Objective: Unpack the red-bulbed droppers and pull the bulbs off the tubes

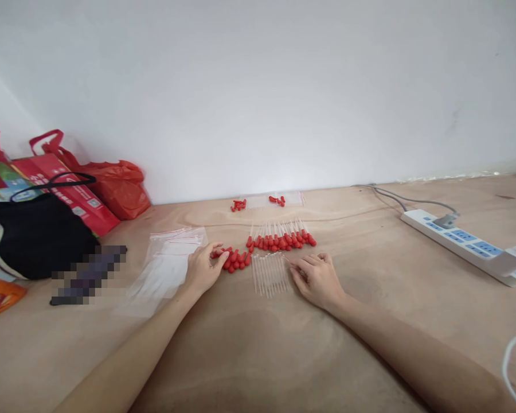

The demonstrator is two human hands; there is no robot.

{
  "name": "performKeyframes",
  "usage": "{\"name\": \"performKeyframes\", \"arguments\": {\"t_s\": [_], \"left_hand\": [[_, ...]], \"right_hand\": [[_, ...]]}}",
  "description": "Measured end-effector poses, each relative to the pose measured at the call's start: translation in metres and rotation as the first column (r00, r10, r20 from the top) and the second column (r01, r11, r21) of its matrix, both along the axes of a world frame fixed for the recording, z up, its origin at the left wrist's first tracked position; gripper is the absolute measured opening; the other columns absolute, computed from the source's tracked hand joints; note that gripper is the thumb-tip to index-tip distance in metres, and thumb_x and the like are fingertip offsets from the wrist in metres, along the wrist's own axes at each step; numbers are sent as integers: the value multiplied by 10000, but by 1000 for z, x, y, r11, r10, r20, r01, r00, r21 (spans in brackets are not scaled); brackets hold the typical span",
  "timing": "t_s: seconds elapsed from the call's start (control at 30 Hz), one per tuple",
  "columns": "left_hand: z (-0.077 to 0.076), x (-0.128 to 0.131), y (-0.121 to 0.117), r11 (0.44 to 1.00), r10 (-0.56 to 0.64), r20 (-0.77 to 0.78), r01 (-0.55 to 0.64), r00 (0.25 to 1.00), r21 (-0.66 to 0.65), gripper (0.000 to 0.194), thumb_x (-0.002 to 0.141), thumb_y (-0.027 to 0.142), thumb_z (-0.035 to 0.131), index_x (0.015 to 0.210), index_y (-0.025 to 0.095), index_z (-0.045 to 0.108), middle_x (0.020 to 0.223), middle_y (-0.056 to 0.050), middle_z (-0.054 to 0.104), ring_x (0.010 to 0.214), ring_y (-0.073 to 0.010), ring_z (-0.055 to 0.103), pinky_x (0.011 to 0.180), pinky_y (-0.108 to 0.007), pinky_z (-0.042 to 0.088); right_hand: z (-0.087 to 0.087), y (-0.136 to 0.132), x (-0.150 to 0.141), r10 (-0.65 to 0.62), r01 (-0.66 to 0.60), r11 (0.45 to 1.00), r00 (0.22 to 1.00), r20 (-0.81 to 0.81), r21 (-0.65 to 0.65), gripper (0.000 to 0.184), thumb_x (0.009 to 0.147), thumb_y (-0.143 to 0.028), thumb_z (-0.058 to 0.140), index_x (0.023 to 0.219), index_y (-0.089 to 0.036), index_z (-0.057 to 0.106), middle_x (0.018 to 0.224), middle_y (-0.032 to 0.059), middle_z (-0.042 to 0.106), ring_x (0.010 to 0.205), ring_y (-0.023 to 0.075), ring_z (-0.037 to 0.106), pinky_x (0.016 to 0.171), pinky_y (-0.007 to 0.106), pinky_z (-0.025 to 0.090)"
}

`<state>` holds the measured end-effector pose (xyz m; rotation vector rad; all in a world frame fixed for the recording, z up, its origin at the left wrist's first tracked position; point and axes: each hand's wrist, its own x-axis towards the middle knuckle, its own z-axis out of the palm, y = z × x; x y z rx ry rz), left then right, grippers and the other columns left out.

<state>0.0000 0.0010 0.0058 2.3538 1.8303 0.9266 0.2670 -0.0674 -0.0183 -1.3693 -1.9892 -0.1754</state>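
L hand at red bulbs, R hand by clear tubes — can't tell either grip; bags crowd L edge, pwr strip R — table reaches btm.

Both bare forearms reach forward from the lower edge of the view and slant inward. The left forearm rises from the lower left to the left hand, whose back faces up; its fingers bend inward, and its thumb stretches toward the fingertips. The right forearm comes in from the lower right, and the right hand lies palm down, its fingers curled and pointing inward, its thumb lower. The hands are apart, roughly level; whether either grip is fully closed is too small to tell.
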Motion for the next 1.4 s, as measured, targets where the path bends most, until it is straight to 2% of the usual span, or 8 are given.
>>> {"name": "performKeyframes", "arguments": {"t_s": [0.27, 0.47, 0.7, 0.87, 1.07, 1.2, 1.3, 1.4], "left_hand": [[18, 3, 4, 994, 62, -84, -54, 995, 95, 233, 750, 379, 483, 824, 206, 621, 832, -39, 645, 871, -230, 532, 808, -371, 358], [42, 28, 39, 961, 32, -190, -83, 981, -263, 216, 685, 403, 546, 731, 221, 654, 905, -56, 632, 962, -259, 507, 785, -342, 370], [38, 62, 61, 838, -60, -91, 1, 994, -545, 254, 534, 428, 662, 538, 177, 619, 522, 5, 609, 541, -141, 542, 532, -220, 389], [36, 63, 64, 779, -36, -31, 9, 999, -628, 249, 563, 386, 648, 489, 156, 591, 425, 28, 531, 415, -107, 463, 442, -214, 351], [44, 55, 51, 896, 84, -30, -89, 996, -436, 149, 684, 287, 542, 640, 152, 588, 573, -4, 573, 569, -152, 532, 533, -244, 376], [40, 51, 15, 998, -28, 24, 30, 999, -61, 129, 762, 268, 476, 816, 168, 537, 768, -19, 604, 728, -152, 552, 662, -258, 395], [24, 48, -17, 924, -264, -83, 277, 961, 264, 119, 784, 278, 481, 755, 174, 531, 686, -11, 604, 668, -154, 548, 682, -293, 384], [8, 48, -38, 816, -413, -182, 451, 892, 360, 58, 790, 209, 491, 757, 179, 528, 721, -7, 633, 674, -139, 559, 714, -307, 363]], "right_hand": [[7, -6, -3, 63, -61, 996, 998, 25, -67, 351, 722, -483, 525, 920, -198, 582, 702, 10, 626, 712, 157, 556, 790, 357, 273], [8, -6, -1, 89, -90, 992, 996, -14, -88, 388, 740, -520, 497, 936, -195, 580, 725, 24, 638, 733, 165, 558, 857, 410, 270], [10, -6, 5, 180, -186, 974, 982, -55, -132, 355, 787, -406, 488, 1085, -215, 523, 780, 17, 660, 810, 183, 553, 933, 484, 191], [8, -6, 6, 188, -192, 974, 981, -41, -123, 265, 828, -272, 428, 1068, -219, 526, 755, 9, 662, 837, 176, 550, 946, 486, 190], [5, -4, 6, 143, -149, 986, 987, -76, -80, 242, 826, -266, 428, 1038, -214, 532, 776, 18, 654, 814, 171, 557, 943, 463, 229], [5, -2, 8, 68, -63, 997, 990, -122, 51, 340, 814, -295, 438, 1132, -180, 475, 1022, 86, 589, 966, 192, 515, 898, 403, 320], [6, -1, 9, 39, -23, 989, 993, -109, 149, 515, 790, -365, 473, 1249, -154, 372, 1200, 136, 462, 1114, 222, 419, 891, 386, 347], [8, -3, 8, 71, -72, 978, 997, 13, 195, 534, 774, -417, 500, 1251, -206, 388, 1259, 115, 415, 1148, 235, 386, 941, 426, 298]]}}
